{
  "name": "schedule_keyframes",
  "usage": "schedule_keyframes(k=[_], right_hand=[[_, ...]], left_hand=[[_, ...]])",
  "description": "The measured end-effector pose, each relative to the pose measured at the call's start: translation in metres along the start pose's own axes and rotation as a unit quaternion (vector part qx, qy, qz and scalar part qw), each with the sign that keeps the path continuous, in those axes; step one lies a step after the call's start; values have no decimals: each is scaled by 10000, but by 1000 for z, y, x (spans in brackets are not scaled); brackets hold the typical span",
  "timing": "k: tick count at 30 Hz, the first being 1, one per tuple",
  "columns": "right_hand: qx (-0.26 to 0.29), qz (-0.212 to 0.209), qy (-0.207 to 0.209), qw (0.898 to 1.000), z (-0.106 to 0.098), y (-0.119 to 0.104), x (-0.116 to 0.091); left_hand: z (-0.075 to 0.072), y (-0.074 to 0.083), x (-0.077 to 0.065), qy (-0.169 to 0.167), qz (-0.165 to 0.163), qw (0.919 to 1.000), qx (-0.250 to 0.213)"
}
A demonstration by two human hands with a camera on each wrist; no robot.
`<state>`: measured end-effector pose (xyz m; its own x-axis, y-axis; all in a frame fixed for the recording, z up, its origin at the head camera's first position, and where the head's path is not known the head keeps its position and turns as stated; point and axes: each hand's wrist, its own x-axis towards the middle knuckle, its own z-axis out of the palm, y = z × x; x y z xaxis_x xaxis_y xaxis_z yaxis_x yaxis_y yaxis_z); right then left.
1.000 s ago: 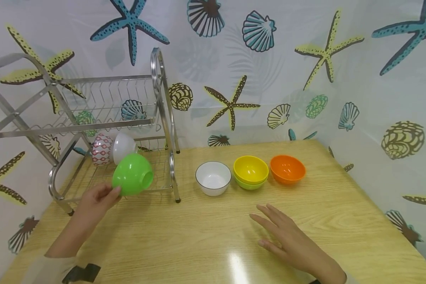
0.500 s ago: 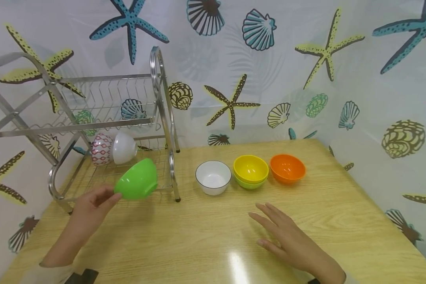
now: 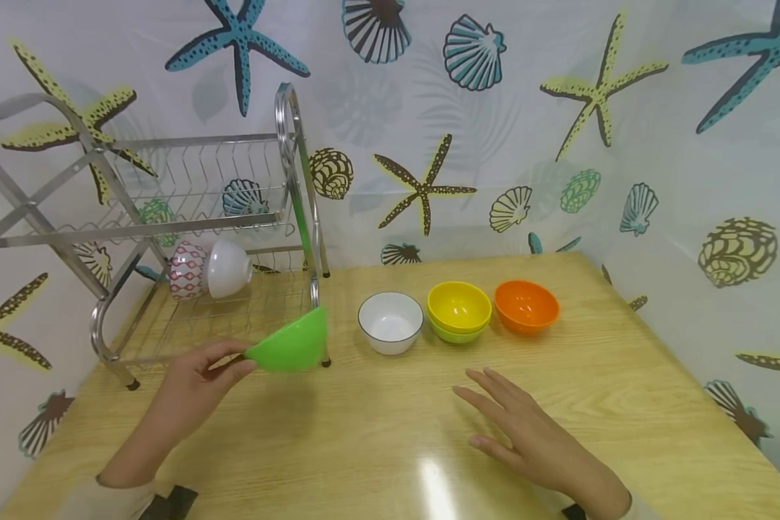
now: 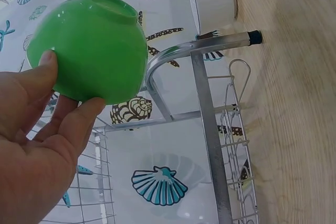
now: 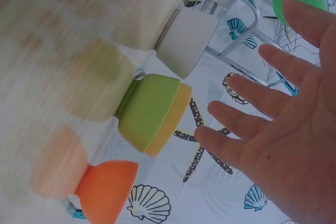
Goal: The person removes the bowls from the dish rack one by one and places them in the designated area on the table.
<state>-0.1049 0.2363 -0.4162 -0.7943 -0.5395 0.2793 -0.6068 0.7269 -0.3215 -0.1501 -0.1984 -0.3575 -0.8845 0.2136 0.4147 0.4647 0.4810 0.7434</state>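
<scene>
A bright green bowl [image 3: 292, 345] is pinched at its rim by my left hand [image 3: 191, 386], held tilted in front of the dish rack's lower right corner. The left wrist view shows the thumb and fingers on the edge of the green bowl [image 4: 94, 51]. My right hand [image 3: 526, 437] hovers over the table with its fingers spread, holding nothing. Beyond it a yellow bowl [image 3: 459, 306] sits nested in a lime green bowl [image 3: 458, 336]. To their left stands a white bowl [image 3: 391, 323] with a dark rim, and to their right an orange bowl [image 3: 526, 307].
The two-tier metal dish rack [image 3: 130, 235] stands at the left. On its lower shelf a red-patterned bowl [image 3: 187, 272] and a plain white bowl [image 3: 228, 269] lean on their sides. A curtain [image 3: 364, 166] printed with sea shapes borders the wooden table [image 3: 364, 440].
My left hand has carried the green bowl rightward and lower, away from the rack's lower shelf, turning it more upright. My right hand has stayed nearly still.
</scene>
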Motion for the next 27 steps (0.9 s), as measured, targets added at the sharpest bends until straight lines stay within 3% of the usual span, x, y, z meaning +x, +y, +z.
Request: schedule_keyframes(k=[5,12,17,22,27], right_hand=[[50,-5,-10,10000,0,-1,0],[-7,-75,26,10000,-1,0,0],[-33,-156,76,9998,0,1,0],[-77,-234,149,9996,1,1,0],[-65,-224,159,9996,0,0,0]], left_hand=[[9,5,0,-106,634,9979,-46],[20,13,0,-379,1074,9935,67],[28,17,1,-390,1396,9890,286],[36,18,2,-274,1947,9789,565],[46,20,5,-176,2639,9636,392]])
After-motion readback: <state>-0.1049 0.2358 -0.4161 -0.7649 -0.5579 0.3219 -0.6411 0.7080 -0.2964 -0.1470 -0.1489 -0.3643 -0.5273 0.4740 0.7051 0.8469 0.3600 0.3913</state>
